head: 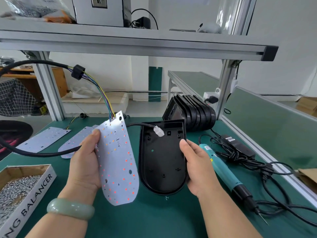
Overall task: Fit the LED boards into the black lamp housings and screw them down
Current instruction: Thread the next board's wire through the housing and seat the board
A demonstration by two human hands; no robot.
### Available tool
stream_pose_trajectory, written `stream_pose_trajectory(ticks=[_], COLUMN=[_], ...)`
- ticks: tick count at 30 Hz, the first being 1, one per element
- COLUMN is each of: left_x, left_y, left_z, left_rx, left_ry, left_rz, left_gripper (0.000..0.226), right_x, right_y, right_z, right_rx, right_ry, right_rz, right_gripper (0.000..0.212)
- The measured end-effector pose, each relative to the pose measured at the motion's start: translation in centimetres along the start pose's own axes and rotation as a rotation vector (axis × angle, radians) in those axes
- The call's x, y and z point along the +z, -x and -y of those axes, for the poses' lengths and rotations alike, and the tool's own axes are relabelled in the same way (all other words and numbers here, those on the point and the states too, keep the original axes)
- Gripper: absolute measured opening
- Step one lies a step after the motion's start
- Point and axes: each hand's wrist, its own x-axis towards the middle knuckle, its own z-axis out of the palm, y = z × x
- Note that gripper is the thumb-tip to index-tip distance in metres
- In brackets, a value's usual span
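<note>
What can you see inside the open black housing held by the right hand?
Inside the black housing lies a white connector on a black cable, plus a green dot. The LED board is not yet in it. The right hand covers its right edge.

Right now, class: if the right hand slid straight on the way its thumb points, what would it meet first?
Probably the far end wall of the black housing that the right hand grips, just right of the white connector. One view leaves depth unsure.
</note>
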Motion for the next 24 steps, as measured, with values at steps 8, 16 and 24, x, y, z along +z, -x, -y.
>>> stream_pose_trajectory(ticks=[8, 16, 24], left_x=[-0.6, 0.3, -0.1], left_y=[0.2, 1.2, 0.8], left_z=[-0.7, -0.9, -1.8], left_rx=[-0.083, -0.182, -0.039], left_ry=[-0.179, -0.213, -0.364], left_rz=[0.100, 0.119, 0.158], left_gripper=[0.017, 0.026, 0.034], right_x=[0.2, 0.0, 0.5], right_y=[-0.2, -0.1, 0.2], right_z=[-0.2, -0.3, 0.0], right_rx=[-0.035, -0.119, -0.178], right_ry=[0.100, 0.215, 0.278], right_rz=[-0.076, -0.066, -0.063], right_gripper=[0.022, 0.010, 0.007])
